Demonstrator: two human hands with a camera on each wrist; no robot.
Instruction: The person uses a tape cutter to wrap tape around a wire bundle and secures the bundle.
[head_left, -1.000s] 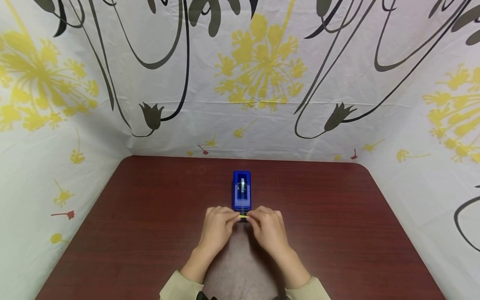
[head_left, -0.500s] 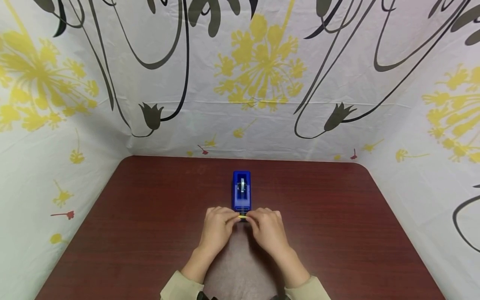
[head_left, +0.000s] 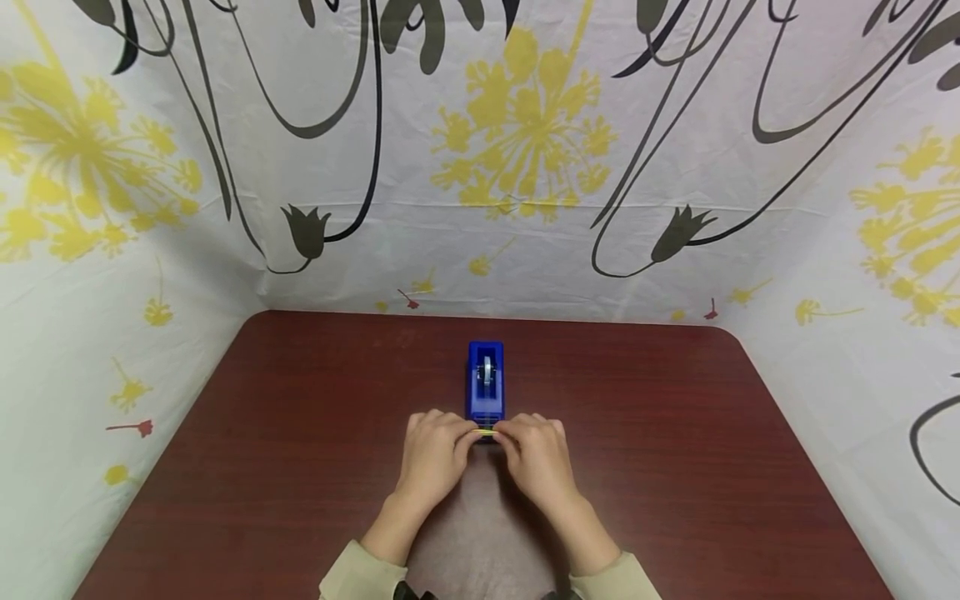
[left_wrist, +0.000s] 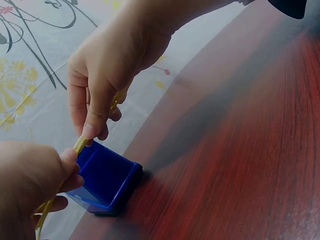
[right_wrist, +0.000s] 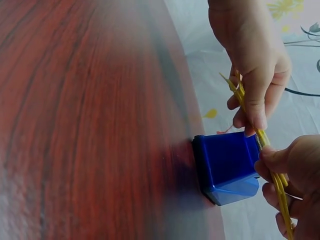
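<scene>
A blue tape dispenser (head_left: pixel 486 407) with a roll in it stands on the table, its front end towards me. Just before that end, my left hand (head_left: pixel 435 454) and right hand (head_left: pixel 538 458) pinch a bundle of thin yellow strands (head_left: pixel 485 432) between thumb and fingers, fingertips close together. In the left wrist view, the right hand (left_wrist: pixel 115 65) is above and the left hand (left_wrist: pixel 27 175) at lower left. The right wrist view shows loose ends of the yellow strands (right_wrist: pixel 282 205) trailing past both hands. Whether the strands touch the dispenser (right_wrist: pixel 227 160) cannot be told.
A dark red-brown table (head_left: pixel 300 417) with rounded far corners surrounds the hands. White cloth (head_left: pixel 525 275) with yellow and grey flower prints hangs behind it and on both sides. Beige sleeves (head_left: pixel 363 571) reach in from the near edge.
My left fingertips have shifted very slightly left, and a little more of the yellow strands shows between the hands. The right hand and the dispenser stay nearly still; the head view has shifted a touch.
</scene>
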